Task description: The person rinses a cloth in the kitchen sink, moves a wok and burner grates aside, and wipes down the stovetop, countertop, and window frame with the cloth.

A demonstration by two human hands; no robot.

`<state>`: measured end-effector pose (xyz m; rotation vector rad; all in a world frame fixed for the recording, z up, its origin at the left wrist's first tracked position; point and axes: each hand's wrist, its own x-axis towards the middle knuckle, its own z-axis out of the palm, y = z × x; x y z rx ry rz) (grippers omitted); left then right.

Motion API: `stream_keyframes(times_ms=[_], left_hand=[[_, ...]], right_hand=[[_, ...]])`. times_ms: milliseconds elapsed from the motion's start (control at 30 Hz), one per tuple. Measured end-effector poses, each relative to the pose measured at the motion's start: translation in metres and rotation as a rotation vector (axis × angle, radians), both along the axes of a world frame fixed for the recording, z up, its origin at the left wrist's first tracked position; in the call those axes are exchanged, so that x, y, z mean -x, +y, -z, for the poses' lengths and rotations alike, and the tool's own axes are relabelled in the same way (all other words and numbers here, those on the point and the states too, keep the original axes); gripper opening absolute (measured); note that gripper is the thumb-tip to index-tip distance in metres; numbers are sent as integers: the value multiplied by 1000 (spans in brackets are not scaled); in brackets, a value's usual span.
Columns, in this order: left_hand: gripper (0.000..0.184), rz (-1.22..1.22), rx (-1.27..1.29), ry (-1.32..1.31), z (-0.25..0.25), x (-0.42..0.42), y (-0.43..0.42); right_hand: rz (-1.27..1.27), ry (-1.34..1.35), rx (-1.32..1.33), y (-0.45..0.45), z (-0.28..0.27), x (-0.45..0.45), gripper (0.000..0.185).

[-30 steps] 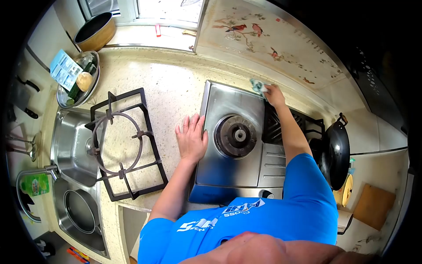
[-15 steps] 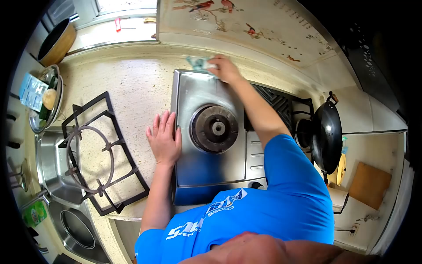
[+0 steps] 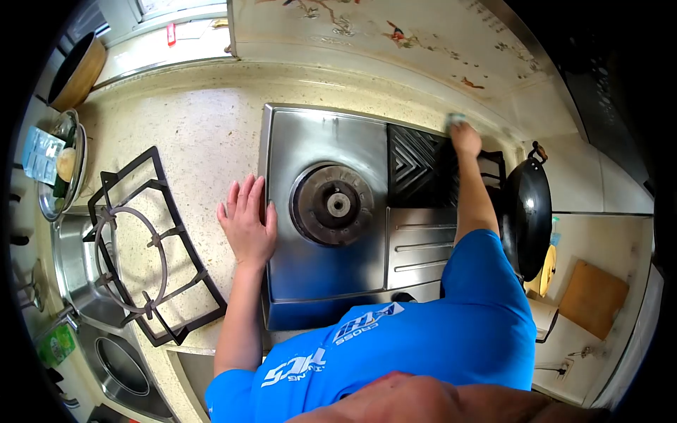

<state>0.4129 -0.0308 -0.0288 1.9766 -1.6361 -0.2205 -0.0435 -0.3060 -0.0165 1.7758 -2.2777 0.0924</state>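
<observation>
My right hand [image 3: 465, 139] is closed on a greenish cloth [image 3: 457, 118] at the back of the counter, behind the black ridged panel [image 3: 412, 166] of the gas stove. Most of the cloth is hidden by the fingers. Palm down, my left hand [image 3: 247, 229] rests with fingers stretched out on the counter and against the left edge of the steel stove top [image 3: 321, 134]. The round burner [image 3: 335, 204] sits bare in the middle of the stove's left part. Its black pan support [image 3: 185, 240] lies on the counter to the left.
At right a black wok [image 3: 527, 218] stands on the other burner. A steel sink [image 3: 77, 268] with a round pan [image 3: 121, 363] is at left. Plates with food [image 3: 67, 166] and a wooden-sided pan [image 3: 81, 67] sit at the far left. The tiled wall [image 3: 423, 42] bounds the back.
My right hand has moved the cloth rightward along the counter's back edge, from behind the left burner to behind the black panel. My left hand stays by the stove's edge. The view has shifted slightly.
</observation>
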Motion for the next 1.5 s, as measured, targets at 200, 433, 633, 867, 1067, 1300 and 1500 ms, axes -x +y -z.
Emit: stream_keyframes(times_ms=[200,433,633,867,1067,1300,1500], left_hand=[[49,-10,27,-9,1,0,0],[49,5,53,-5,4,-3,2],[49,-25,54,8,0,-1,1],[48,-37,57,-22,1,-1,0],[47,-34,85,-17,5,-2,0],[48,-41,92,11,6,-2,0],[48,-58,88,14,1,-1,-3]], right_hand=[[-369,-221,46,47,-2,-132,28],[-429,-279,4,40,0,-68,28],[-43,32,-165,11,-6,-8,39],[-372,-49,-174,47,-22,-218,28],[-650,-439,14,54,-9,-287,28],[111,-1547,469,8,-9,-125,28],[373,-884,607,-60,14,-80,21]])
